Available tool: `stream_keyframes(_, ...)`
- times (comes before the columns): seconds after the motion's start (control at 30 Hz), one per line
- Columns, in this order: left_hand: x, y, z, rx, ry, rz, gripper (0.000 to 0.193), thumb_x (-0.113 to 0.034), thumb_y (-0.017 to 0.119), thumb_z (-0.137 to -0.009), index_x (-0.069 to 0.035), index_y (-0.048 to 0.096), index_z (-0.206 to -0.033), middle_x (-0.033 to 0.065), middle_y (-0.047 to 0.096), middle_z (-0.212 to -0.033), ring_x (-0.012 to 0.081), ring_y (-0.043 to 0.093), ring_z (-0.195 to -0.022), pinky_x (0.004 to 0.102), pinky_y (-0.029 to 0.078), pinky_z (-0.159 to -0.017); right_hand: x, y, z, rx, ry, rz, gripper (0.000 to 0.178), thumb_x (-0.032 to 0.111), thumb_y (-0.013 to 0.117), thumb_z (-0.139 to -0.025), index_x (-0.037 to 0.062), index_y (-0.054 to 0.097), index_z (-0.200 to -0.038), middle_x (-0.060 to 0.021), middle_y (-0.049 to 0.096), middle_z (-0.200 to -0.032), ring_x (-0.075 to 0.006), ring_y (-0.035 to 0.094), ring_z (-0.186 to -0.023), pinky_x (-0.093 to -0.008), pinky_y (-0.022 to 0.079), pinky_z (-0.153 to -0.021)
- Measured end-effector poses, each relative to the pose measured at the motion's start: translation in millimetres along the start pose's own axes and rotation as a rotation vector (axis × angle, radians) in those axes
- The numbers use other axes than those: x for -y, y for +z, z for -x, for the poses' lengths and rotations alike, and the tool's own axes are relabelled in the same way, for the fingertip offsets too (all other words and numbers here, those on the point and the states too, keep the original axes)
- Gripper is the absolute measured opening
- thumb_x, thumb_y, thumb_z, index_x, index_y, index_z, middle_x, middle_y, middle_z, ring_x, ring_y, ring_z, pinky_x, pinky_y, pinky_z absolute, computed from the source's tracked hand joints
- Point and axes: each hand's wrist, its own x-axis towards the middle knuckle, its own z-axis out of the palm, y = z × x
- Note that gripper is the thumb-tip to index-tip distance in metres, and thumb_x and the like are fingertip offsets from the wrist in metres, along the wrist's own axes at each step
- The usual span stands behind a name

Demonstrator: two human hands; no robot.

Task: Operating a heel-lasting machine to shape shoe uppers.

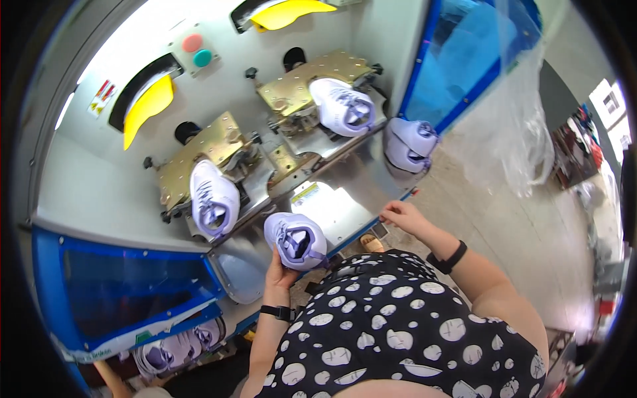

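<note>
The left hand [282, 273] grasps a shoe [296, 232] by its left side and near the heel. Up and left of this hand, a similar shoe [215, 199] rests at a brass-coloured plate [199, 159]. The held shoe is just above and to the right of the left hand, over the metal ledge [338, 205]; whether the two touch, I cannot tell. In my judgement, a good hold here supports the sole from below, presses the soft upper only gently, and leaves the laces free. The held shoe is pale lilac, with darker lilac lining and heel loop; its toe points away, its opening faces up, and something pale fills the inside. Farther up and right, another shoe [342, 106] rests at a second plate [312, 78]. The right hand [398, 215] is released, its fingers half bent, with nothing visible in it; it could usefully steady the toe. Above this hand, two more shoes [411, 136] stand close together.
</note>
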Motion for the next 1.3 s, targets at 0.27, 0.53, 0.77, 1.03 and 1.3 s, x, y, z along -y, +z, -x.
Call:
stream_keyframes(0.27,9,-12,60,-0.083,0.26,0.238,0.05,-0.04,0.06,-0.087,-0.014,0.053,-0.128,0.0068,0.055,-0.131,0.0278,0.049,-0.122,0.0489,0.034,-0.108,11,58,-33,0.381,-0.158,0.338,0.028,0.03,0.063,-0.084,0.005,0.066,-0.096,-0.0104,0.069,-0.088,-0.0214,0.065,-0.08,-0.0321,0.051,-0.075)
stream_keyframes(0.53,22,7,105,-0.11,0.588,0.43,0.048,-0.039,0.054,-0.091,-0.014,0.05,-0.131,0.008,0.053,-0.133,0.0281,0.048,-0.125,0.0513,0.035,-0.106,59,140,-52,0.784,-0.446,0.617,0.032,0.033,0.063,-0.084,0.0065,0.065,-0.101,-0.0136,0.068,-0.098,-0.0283,0.064,-0.092,-0.0369,0.049,-0.084)
stream_keyframes(0.77,35,15,138,-0.138,0.714,0.484,0.051,-0.041,0.059,-0.087,-0.015,0.051,-0.131,0.0072,0.054,-0.132,0.0281,0.048,-0.124,0.0504,0.035,-0.106,14,171,-69,0.909,-1.232,1.095,0.087,0.045,0.068,-0.076,0.0085,0.028,-0.144,-0.0106,0.025,-0.152,-0.028,0.023,-0.141,-0.0527,0.028,-0.109)
stream_keyframes(1.03,31,-5,142,-0.244,0.736,0.431,0.05,-0.041,0.058,-0.088,-0.015,0.051,-0.13,0.0063,0.053,-0.132,0.0271,0.049,-0.123,0.0507,0.036,-0.105,1,170,-71,0.884,-1.28,1.044,0.072,0.034,0.067,-0.08,0.0111,0.035,-0.141,-0.009,0.028,-0.151,-0.0263,0.025,-0.14,-0.0516,0.025,-0.111)
stream_keyframes(1.3,25,7,112,-0.109,0.553,0.366,0.051,-0.043,0.052,-0.09,-0.015,0.048,-0.133,0.0076,0.051,-0.135,0.0287,0.047,-0.125,0.0476,0.036,-0.107,19,109,-68,0.405,-0.693,0.629,0.027,0.032,0.059,-0.086,0.0064,0.066,-0.091,-0.0124,0.066,-0.092,-0.0308,0.062,-0.085,-0.039,0.05,-0.074)
